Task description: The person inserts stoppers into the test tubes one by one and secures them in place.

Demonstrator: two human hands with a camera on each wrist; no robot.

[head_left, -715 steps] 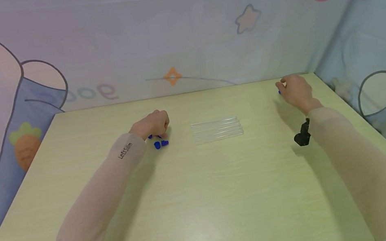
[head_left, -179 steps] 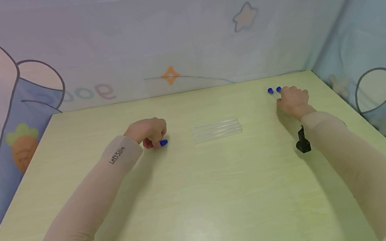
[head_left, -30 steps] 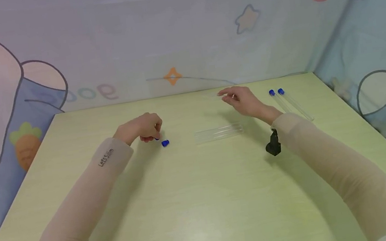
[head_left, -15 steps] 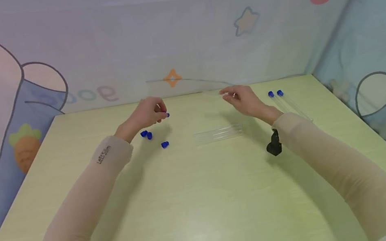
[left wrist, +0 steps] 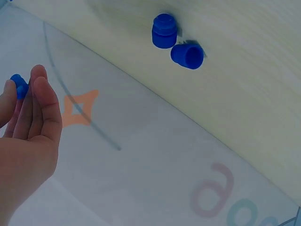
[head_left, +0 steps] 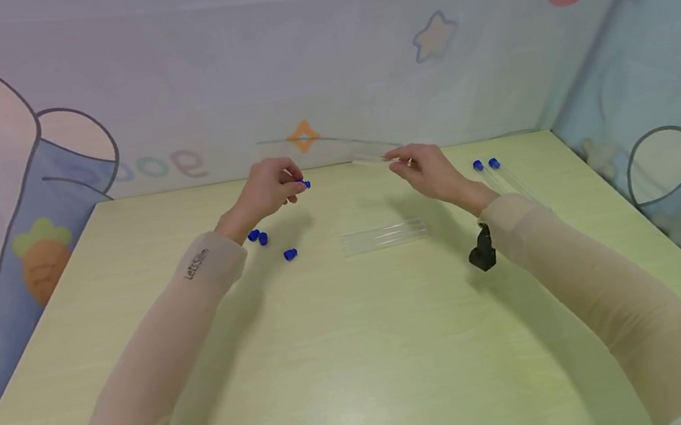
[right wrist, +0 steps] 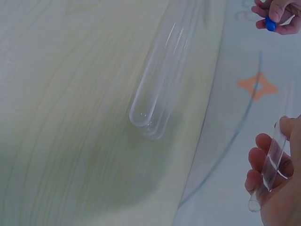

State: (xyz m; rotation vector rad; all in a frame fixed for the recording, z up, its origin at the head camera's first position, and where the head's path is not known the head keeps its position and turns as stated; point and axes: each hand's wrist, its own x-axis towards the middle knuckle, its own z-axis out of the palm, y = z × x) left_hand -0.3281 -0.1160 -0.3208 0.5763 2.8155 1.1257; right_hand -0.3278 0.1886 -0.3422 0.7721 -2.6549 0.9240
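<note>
My left hand [head_left: 272, 187] pinches a blue stopper [left wrist: 19, 86] between thumb and fingers, raised over the far part of the table. Across from it, my right hand [head_left: 429, 169] holds a clear test tube [right wrist: 271, 165], its rounded end by the palm and the other end pointing toward the left hand. The stopper and the tube are apart. Below the hands, a few more clear test tubes [head_left: 383, 237] lie side by side on the table. Three loose blue stoppers [head_left: 290, 254] rest left of them, two of which show close up in the left wrist view.
Two test tubes with blue stoppers [head_left: 493, 163] lie at the back right, partly behind the right sleeve. A black wrist camera [head_left: 482, 252] hangs under the right wrist. A printed cloth [head_left: 343, 45] stands behind the table's far edge.
My left hand has picked up a blue stopper and raised it toward the right hand's test tube. Earlier, the right hand was at the back right, where two stoppered tubes now lie.
</note>
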